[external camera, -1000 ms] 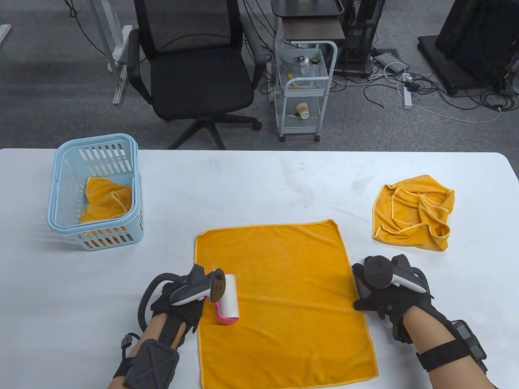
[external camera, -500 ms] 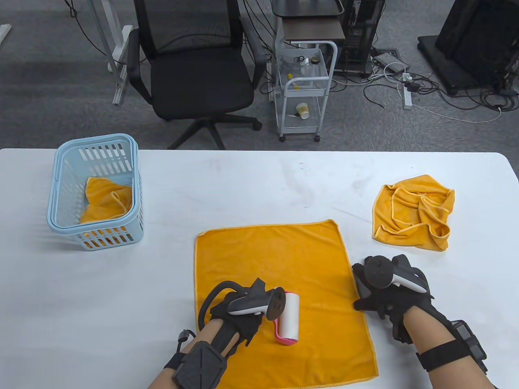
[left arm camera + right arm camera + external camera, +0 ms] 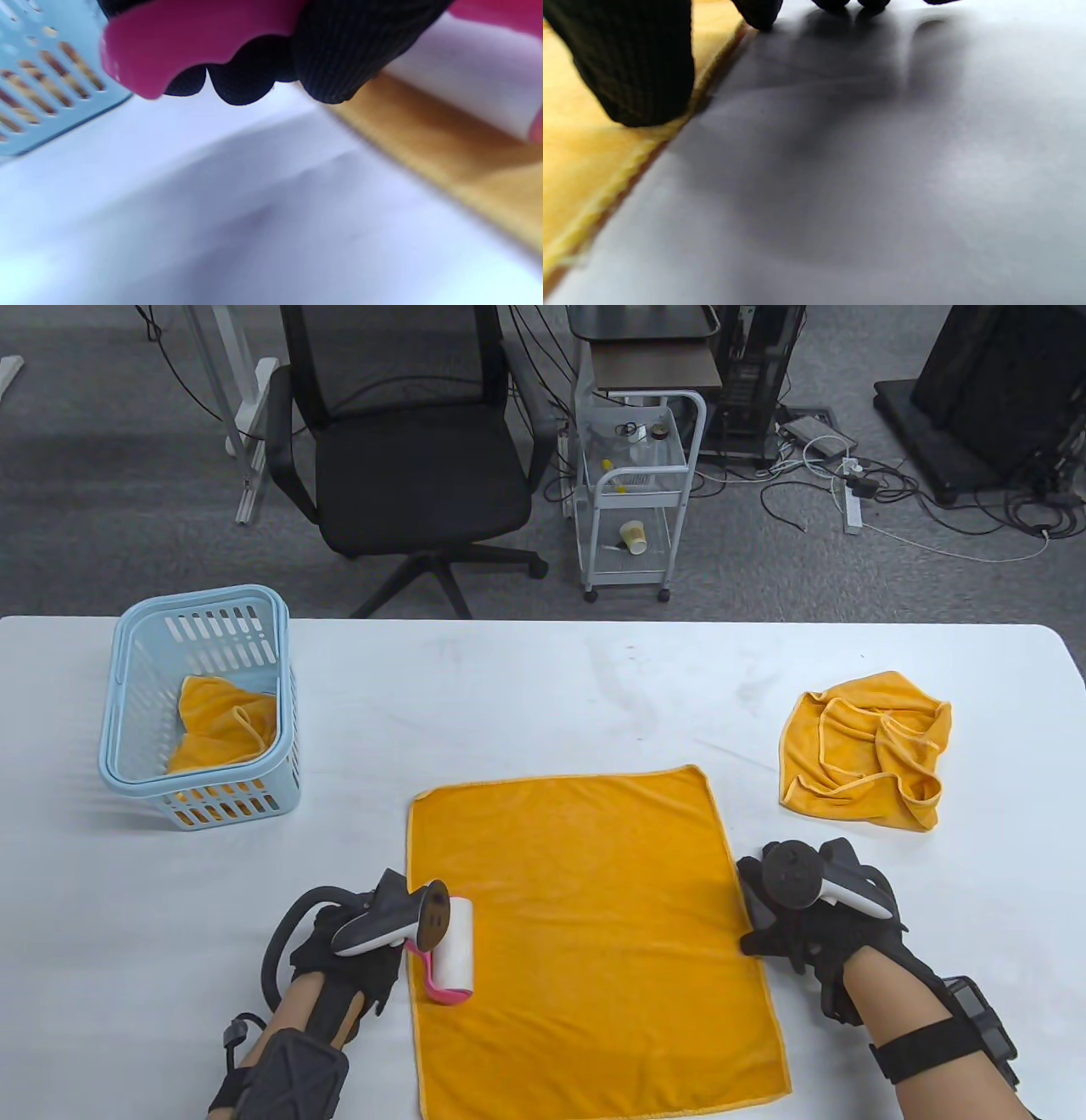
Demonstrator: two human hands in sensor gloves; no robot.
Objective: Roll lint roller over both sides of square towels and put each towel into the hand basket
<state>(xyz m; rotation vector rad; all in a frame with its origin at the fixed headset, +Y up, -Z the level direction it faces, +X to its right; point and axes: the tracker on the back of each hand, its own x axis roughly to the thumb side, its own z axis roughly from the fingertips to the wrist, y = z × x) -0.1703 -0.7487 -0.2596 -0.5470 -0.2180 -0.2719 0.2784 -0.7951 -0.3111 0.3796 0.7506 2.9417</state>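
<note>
An orange square towel (image 3: 585, 933) lies flat on the white table (image 3: 526, 704) in front of me. My left hand (image 3: 356, 959) grips the pink handle of a lint roller (image 3: 450, 952), whose white roll rests on the towel's left edge. In the left wrist view the pink handle (image 3: 191, 38) sits under curled gloved fingers (image 3: 339, 55), with the white roll (image 3: 462, 89) over the orange cloth. My right hand (image 3: 789, 925) presses flat on the towel's right edge; its thumb (image 3: 640, 72) lies on the hem. A light blue hand basket (image 3: 204, 704) at the left holds one orange towel (image 3: 225, 725).
A crumpled orange towel (image 3: 870, 751) lies at the right of the table. Beyond the far table edge stand a black office chair (image 3: 407, 449), a white wire cart (image 3: 636, 492) and cables on the floor.
The left hand rolled the lint roller rightward to the towel's lower middle, then back to the left edge. The right hand stayed pressing the towel's right edge.
</note>
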